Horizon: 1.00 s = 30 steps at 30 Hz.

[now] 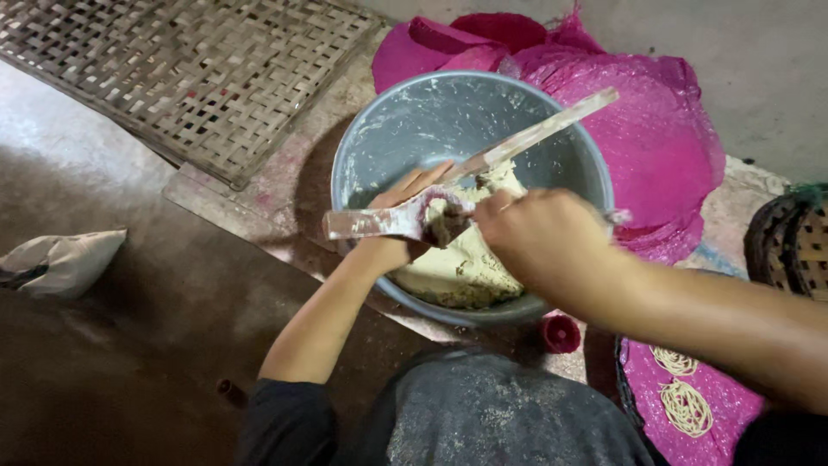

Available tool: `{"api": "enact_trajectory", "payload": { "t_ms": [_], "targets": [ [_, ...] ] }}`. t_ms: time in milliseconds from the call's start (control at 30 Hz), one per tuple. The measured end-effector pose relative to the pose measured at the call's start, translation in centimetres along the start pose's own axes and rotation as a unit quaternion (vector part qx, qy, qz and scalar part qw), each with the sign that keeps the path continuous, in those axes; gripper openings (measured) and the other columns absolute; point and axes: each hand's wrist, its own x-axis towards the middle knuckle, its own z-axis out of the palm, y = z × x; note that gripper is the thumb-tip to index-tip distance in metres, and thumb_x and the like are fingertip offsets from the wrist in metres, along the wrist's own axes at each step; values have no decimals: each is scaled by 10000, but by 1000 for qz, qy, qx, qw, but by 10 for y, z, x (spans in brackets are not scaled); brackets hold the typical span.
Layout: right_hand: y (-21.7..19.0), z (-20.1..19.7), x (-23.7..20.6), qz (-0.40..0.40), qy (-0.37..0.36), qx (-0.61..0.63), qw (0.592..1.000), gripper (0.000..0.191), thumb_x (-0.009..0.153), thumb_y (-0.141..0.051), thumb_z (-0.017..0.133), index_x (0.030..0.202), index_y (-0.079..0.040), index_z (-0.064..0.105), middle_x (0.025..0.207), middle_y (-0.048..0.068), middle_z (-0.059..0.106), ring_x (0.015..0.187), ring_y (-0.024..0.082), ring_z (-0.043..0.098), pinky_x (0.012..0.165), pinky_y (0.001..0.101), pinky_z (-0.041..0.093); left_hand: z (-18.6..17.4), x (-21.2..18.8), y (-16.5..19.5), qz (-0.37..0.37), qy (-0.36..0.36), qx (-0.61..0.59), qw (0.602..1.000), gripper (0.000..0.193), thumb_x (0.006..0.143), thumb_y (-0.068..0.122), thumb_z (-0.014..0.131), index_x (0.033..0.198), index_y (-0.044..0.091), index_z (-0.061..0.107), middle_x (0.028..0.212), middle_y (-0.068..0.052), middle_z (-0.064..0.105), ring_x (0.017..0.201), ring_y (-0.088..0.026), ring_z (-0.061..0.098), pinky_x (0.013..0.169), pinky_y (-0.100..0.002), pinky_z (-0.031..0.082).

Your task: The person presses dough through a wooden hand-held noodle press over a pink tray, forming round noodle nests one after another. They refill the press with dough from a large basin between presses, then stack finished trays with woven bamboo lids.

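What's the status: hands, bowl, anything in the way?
Left hand grips wooden paddle. Right hand over dough in grey bowl. Nothing blocking.

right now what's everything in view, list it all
bowl: 1, grey-blue, centre, smeared inside
dough: 1 mass, pale yellow, in the bowl's near half
paddle: 1, wooden, dough-coated, slanting across the bowl
pink sheets: a pile, magenta, behind and right of the bowl
woven mat: 1, brown, top left
sack: 1, whitish, left edge
pink cup: 1, magenta, just in front of the bowl
noodle coils: 2, pale yellow, on a pink sheet, bottom right
dark basket: 1, right edge
left hand: on the paddle, over the bowl
right hand: closed, over the dough; what it grips is hidden
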Motion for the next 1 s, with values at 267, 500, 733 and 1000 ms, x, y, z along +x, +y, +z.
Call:
{"api": "enact_trajectory", "payload": {
  "t_ms": [267,500,733,1000],
  "targets": [
    [5,48,-20,78,105,201,971,373,775,-76,624,1137,-120,699,816,92,676,681,263,716,437,393,564,11,6,-26,10,117,84,990,494,829,224,790,1289,168,618,1480,-110,593,1316,-343,594,1113,-427,476],
    [-46,89,15,101,293,521,795,561,933,41,573,1473,-108,591,979,179,673,832,313,694,720,413,572,8,9,-26,27,244,111,963,485,845,262,802,1280,125,639,1570,-120,494,1358,-378,541,1135,-460,450],
    [-39,131,12,169,94,691,696,485,1074,-122,540,1557,-163,528,1002,252,677,709,251,606,627,354,536,-6,18,-26,-5,210,213,954,500,853,307,803,1318,192,659,1675,-128,292,1442,-390,449,1189,-501,407],
    [-70,149,15,74,212,717,660,490,990,-49,548,1480,-49,555,1162,119,738,777,138,555,678,304,500,12,33,-49,-20,264,200,943,1059,643,189,795,1595,-121,451,1639,-235,280,1353,-454,466,1041,-510,472]
  ]
}}
